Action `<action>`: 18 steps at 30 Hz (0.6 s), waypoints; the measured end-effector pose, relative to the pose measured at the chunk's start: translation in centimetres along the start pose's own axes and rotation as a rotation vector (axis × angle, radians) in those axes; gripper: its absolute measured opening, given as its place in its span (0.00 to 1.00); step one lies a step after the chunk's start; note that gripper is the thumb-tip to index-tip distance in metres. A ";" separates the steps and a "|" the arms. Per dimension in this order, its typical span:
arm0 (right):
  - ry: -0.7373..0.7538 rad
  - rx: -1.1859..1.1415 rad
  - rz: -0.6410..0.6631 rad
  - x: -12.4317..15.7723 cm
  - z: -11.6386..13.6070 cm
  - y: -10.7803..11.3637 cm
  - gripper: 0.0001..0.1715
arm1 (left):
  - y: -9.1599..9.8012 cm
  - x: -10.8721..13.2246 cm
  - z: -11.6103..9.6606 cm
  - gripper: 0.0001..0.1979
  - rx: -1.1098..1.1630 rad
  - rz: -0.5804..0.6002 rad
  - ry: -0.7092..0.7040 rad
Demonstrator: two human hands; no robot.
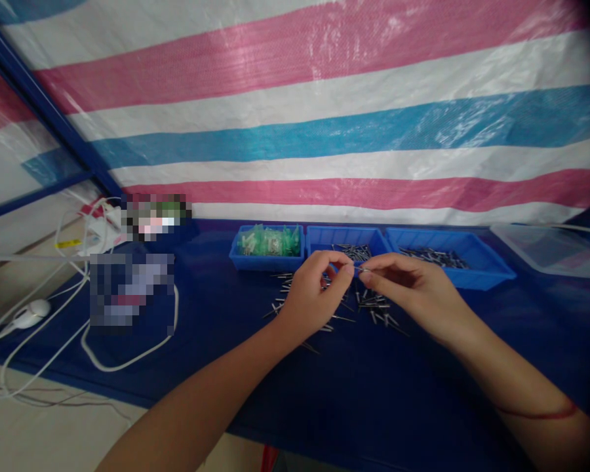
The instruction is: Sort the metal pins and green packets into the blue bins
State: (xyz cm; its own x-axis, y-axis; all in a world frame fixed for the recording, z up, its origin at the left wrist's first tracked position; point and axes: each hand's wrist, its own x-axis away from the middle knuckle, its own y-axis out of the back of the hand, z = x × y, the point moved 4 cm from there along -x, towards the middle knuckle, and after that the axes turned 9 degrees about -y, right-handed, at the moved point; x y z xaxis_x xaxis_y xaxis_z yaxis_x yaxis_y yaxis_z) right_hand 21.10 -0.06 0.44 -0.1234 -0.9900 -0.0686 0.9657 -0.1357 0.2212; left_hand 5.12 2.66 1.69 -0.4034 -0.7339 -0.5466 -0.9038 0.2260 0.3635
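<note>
My left hand (317, 288) and my right hand (417, 292) meet over the blue table, each with thumb and fingertips pinched. Between the fingertips runs a thin metal pin (358, 268), gripped at both ends; fingers cover most of it. Whether it is one piece or two joined pieces, I cannot tell. Loose metal pins (341, 319) lie scattered beneath and around my left hand. Another pile of pins (373, 303) lies under my right hand. Just behind my hands stands a blue bin (319, 239) with more such pins in it.
To the left, another blue bin (268, 263) holds green and clear plastic packets (275, 242). A third blue bin (486, 272) with dark metal pins stands right, beside a clear plastic lid or tray (545, 252). White cables (101, 367) loop over the table's left side. Striped sheeting hangs behind.
</note>
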 end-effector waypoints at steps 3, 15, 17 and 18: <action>0.028 0.045 -0.040 0.0 0.4 0.5 0.14 | -0.2 0.0 0.5 0.06 -0.021 0.030 0.027; 0.078 0.422 -0.424 -0.3 1.4 5.4 0.16 | -0.9 0.3 0.4 0.09 -0.079 0.159 0.022; 0.006 0.570 -0.618 -0.5 0.9 7.6 0.16 | -1.0 0.3 0.2 0.09 -0.115 0.204 -0.028; -0.021 0.624 -0.678 -0.6 0.5 8.5 0.16 | -1.0 0.4 0.0 0.09 -0.155 0.238 -0.068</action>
State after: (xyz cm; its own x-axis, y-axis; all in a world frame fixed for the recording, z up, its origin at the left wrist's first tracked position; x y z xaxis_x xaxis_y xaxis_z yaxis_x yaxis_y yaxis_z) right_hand 29.31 -0.66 2.90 -0.6278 -0.6907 -0.3589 0.3881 -0.6775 0.6248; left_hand 5.90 2.17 1.12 -0.6151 -0.6257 -0.4798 -0.7519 0.2824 0.5956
